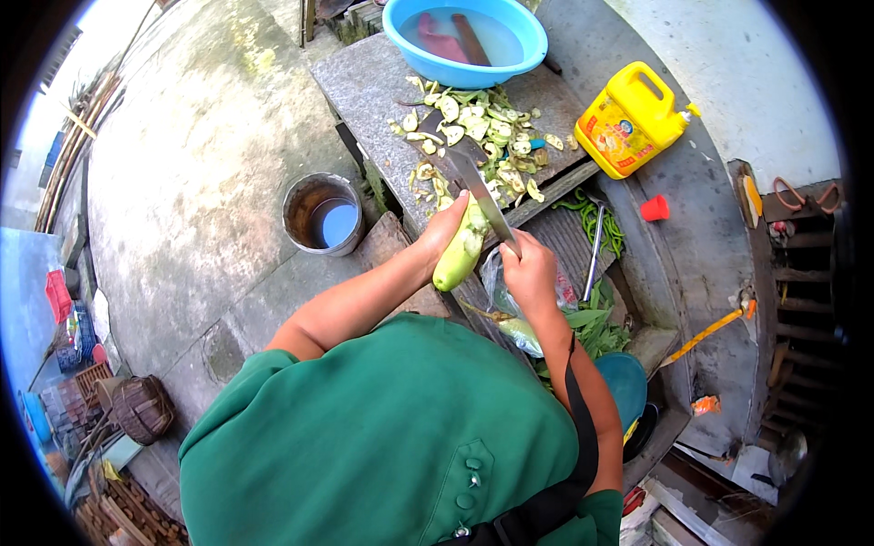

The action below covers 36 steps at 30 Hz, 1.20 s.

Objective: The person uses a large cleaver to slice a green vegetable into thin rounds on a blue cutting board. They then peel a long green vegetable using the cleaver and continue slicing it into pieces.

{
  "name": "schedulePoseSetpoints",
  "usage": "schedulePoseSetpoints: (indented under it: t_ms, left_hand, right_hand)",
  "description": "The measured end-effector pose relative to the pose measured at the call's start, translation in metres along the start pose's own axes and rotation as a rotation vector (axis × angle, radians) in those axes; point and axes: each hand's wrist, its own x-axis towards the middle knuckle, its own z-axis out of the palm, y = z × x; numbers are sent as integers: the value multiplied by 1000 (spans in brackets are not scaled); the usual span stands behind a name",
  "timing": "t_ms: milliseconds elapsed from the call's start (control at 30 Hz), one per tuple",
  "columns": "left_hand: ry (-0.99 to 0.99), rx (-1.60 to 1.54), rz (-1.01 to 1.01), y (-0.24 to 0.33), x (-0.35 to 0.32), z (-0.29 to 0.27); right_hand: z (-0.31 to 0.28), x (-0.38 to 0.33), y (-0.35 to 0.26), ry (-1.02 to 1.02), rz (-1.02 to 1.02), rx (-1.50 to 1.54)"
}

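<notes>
My left hand (443, 229) grips a long pale green gourd (460, 254), held upright over the edge of a stone slab (364, 82). My right hand (528, 268) is closed on the handle of a big knife (481, 189), whose blade lies across the top of the gourd. Beyond the blade, several pale green peel pieces and slices (482, 136) are heaped on the slab.
A blue basin (523, 27) of water holding a reddish thing and a stick stands at the slab's far end. A yellow jug (630, 118) and a red cap (654, 209) lie right. A metal bucket (320, 214) stands left. Green beans (601, 227) and leafy greens (596, 328) lie below.
</notes>
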Motion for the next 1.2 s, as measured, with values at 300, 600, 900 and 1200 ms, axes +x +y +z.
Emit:
schedulePoseSetpoints:
  t_ms: [300,600,900,1200]
  left_hand:
    - [-61,13,46,-2,14,-12]
    - [-104,32,57,-10,10,-12]
    - [-92,-105,157,-15,6,-6]
    - [-146,-255,-70,6,-22,3]
  right_hand:
    - [-3,-19,-24,-14,-284,-277]
    - [1,-14,-12,41,-380,-405]
    - [10,-9,-12,16,-291,-462]
    - [10,4,-16,-26,-329,-477]
